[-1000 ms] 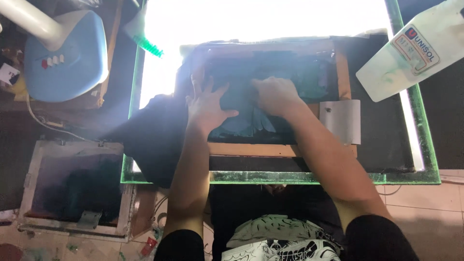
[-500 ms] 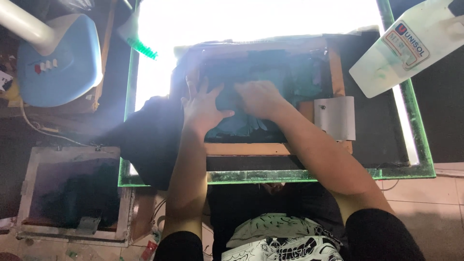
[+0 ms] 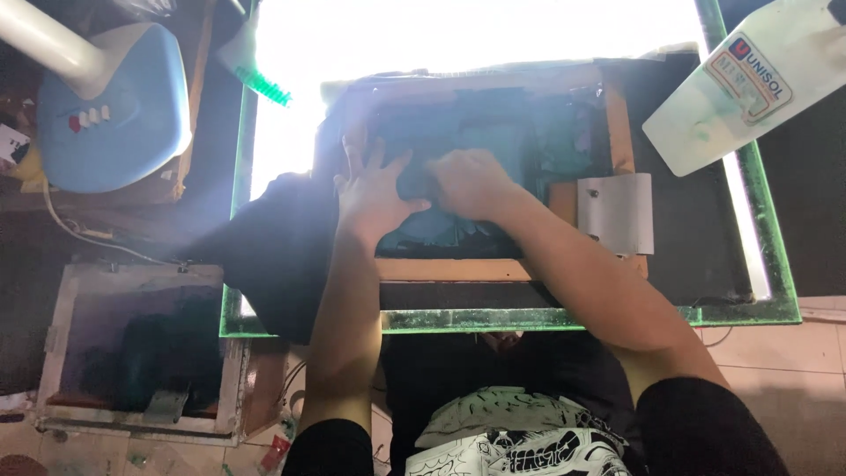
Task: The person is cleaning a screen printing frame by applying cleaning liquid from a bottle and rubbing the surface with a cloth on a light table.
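Left hand (image 3: pixel 377 189) open, fingers spread flat on the dark mesh of the wooden screen-printing frame (image 3: pixel 449 269). Right hand (image 3: pixel 467 183) loosely curled, pressing mesh just beside it. Metal squeegee (image 3: pixel 617 211) lies right of both hands.

Both your forearms reach forward, bare below black sleeves. Your left hand (image 3: pixel 374 189) lies flat, palm down, fingers spread wide. Your right hand (image 3: pixel 467 182) is curled, knuckles up, just beside the left fingertips, thumbs nearly touching.

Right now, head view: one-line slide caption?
Both hands, left and right, press flat on a wooden-framed printing screen atop a lit glass table.
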